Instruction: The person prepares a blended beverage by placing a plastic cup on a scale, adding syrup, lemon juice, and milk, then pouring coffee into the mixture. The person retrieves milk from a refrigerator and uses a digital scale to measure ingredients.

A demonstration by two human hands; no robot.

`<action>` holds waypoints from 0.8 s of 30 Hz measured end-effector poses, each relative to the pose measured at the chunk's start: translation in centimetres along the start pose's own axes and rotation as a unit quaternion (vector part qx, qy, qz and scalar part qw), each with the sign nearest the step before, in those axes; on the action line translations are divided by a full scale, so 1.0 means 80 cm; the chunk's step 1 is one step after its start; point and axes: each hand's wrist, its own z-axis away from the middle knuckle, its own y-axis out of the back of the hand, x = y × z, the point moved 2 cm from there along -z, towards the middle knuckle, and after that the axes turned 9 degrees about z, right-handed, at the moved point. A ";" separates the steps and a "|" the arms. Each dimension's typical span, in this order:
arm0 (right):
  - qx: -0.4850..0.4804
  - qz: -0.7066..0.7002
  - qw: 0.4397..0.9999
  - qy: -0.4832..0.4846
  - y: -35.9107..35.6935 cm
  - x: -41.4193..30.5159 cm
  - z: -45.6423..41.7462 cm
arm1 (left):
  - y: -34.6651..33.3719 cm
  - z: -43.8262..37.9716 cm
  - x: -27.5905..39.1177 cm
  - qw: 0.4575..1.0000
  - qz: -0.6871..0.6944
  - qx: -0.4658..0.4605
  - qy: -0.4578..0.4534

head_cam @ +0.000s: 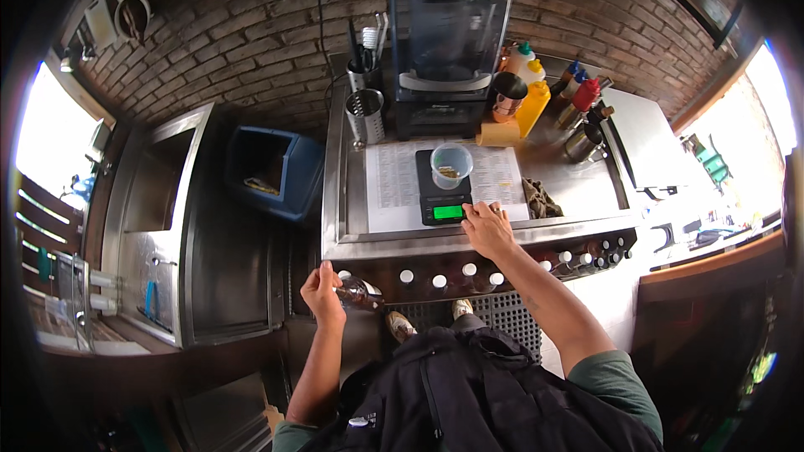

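Note:
On the steel counter [414, 245], a black digital scale [444, 185] with a lit green display lies on printed sheets [392, 182]. A clear plastic cup [451, 166] stands on its platform, with a little yellowish-brown material at the bottom. Fingers of my right hand [491, 229] touch the scale's front right corner, beside the display; that hand holds nothing. In front of the counter's left corner, my left hand [323, 295] is closed around one end of a dark, labelled bottle [361, 294], which lies tilted to the right. My left fingers partly hide the bottle's near end.
A blender in a clear enclosure [443, 44] stands behind the scale. Squeeze bottles [534, 107], a copper cup [507, 97] and a crumpled cloth [540, 199] are to the right. White-capped bottles [440, 280] line the counter's front. A blue bin [273, 169] sits left.

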 end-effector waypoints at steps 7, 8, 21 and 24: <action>0.178 -0.255 0.946 -0.091 0.008 0.067 0.001 | -0.009 -0.003 -0.061 0.999 0.010 -0.025 -0.025; 0.196 -0.265 0.937 -0.114 0.011 0.084 0.000 | -0.010 -0.006 -0.071 0.999 0.005 -0.032 -0.030; 0.359 -0.388 0.838 -0.137 0.091 0.407 -0.255 | -0.032 0.013 -0.218 0.989 0.066 0.129 0.000; 0.297 -0.376 0.876 -0.052 0.128 0.457 -0.350 | -0.014 0.023 -0.232 0.980 0.095 0.176 0.008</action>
